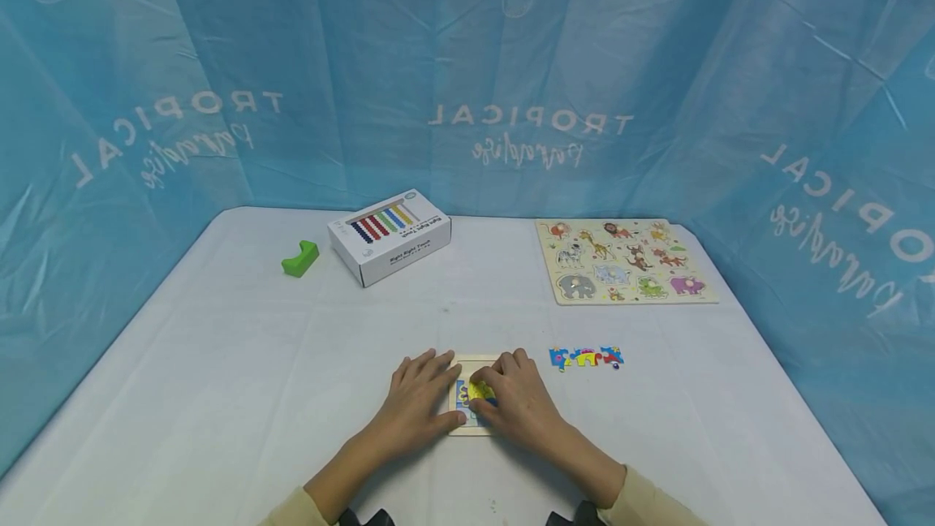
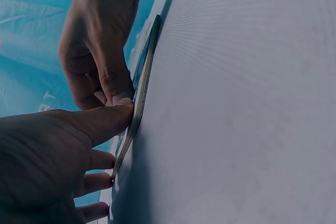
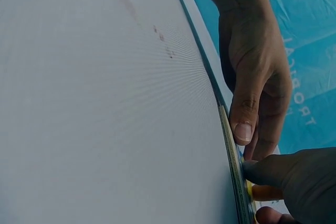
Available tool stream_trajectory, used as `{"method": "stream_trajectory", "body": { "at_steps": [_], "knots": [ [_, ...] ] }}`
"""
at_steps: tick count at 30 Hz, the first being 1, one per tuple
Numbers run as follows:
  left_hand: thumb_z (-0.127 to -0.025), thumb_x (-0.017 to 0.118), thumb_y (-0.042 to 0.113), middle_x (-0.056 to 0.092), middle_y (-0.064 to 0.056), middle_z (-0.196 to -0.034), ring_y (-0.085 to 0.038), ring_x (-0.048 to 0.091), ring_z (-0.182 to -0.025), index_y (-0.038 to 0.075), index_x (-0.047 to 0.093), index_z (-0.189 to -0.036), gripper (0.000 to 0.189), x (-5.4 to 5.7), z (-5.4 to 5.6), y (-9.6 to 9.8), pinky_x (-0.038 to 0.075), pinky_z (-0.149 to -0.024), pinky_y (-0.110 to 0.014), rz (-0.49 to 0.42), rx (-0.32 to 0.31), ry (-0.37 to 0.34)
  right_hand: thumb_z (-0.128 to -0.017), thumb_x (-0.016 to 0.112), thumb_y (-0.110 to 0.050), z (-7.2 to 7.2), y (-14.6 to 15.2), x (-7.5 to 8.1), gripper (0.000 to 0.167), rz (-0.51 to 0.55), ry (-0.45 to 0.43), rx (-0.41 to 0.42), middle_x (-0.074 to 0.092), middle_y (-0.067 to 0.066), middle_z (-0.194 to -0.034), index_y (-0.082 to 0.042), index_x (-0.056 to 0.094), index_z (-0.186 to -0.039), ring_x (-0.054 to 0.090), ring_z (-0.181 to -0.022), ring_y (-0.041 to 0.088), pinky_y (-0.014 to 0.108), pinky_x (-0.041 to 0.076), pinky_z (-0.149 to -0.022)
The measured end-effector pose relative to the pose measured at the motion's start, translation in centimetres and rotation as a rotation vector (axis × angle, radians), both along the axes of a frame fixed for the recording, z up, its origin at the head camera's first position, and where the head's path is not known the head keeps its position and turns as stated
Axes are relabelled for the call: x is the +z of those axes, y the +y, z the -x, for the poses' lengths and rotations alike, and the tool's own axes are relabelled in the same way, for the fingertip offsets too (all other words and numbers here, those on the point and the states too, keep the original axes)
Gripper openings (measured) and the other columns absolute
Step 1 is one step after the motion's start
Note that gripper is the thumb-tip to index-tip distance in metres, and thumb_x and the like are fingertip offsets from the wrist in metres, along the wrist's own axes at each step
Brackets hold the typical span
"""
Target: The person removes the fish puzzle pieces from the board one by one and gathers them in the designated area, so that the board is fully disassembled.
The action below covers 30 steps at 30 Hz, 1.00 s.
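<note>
A small wooden puzzle board [image 1: 467, 359] with a pale frame lies flat near the front of the table, part of its blue and yellow picture hidden by hands. My left hand [image 1: 412, 412] rests along its left side, fingers spread and the thumb over the lower part of the frame. From the right, my right hand [image 1: 524, 406] pinches a yellow puzzle piece [image 1: 478, 390] between thumb and curled fingers, low over the picture. In the left wrist view, the left thumb [image 2: 113, 119] meets the board's edge [image 2: 150, 51] close to the right thumb.
Several loose puzzle pieces [image 1: 587, 358] lie in a row right of the board. Farther back are an animal puzzle board [image 1: 621, 295] at right, a white box [image 1: 405, 254] with coloured bars pictured on it, and a green curved block [image 1: 300, 259] at left. Blue curtains [image 1: 467, 63] enclose the table.
</note>
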<state>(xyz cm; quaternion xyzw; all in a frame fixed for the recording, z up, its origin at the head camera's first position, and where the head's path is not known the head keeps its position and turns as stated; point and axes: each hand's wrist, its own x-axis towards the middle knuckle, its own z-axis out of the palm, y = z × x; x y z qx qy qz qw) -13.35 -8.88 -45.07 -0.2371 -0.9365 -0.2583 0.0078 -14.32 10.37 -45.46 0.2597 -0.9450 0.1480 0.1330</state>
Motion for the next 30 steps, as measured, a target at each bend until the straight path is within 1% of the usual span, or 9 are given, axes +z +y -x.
{"method": "stream_trajectory", "body": {
  "at_steps": [5,20,30],
  "knots": [
    [-0.081,0.07,0.037,0.044,-0.015,-0.145,-0.041,0.032,-0.137,0.006,0.052,-0.133,0.063,0.06,-0.03,0.04,0.02,-0.108,-0.066,0.003,0.003,-0.009,-0.075,0.076,-0.037,-0.03,0.0,-0.01,0.029,0.013,0.001,-0.002,0.058,-0.003,-0.086,-0.021,0.068,-0.098,0.044,-0.083,0.012,0.03,0.036,-0.074],
    [-0.08,0.07,0.037,0.045,-0.015,-0.144,-0.041,0.034,-0.136,0.005,0.053,-0.132,0.063,0.02,0.0,-0.01,0.022,-0.108,-0.065,0.007,0.002,0.007,-0.074,0.077,-0.036,-0.11,-0.08,0.01,0.033,0.038,-0.006,-0.013,0.055,-0.006,-0.082,-0.024,0.062,-0.102,0.043,-0.081,0.012,0.029,0.032,-0.072],
    [-0.081,0.07,0.037,0.045,-0.015,-0.144,-0.042,0.033,-0.136,0.005,0.053,-0.132,0.062,0.13,-0.05,-0.01,0.02,-0.107,-0.067,-0.004,-0.005,-0.002,-0.073,0.077,-0.035,-0.23,-0.13,-0.32,0.032,0.045,0.043,-0.026,0.055,-0.007,-0.078,-0.024,0.064,-0.099,0.045,-0.081,0.013,0.029,0.03,-0.071]
  ]
}}
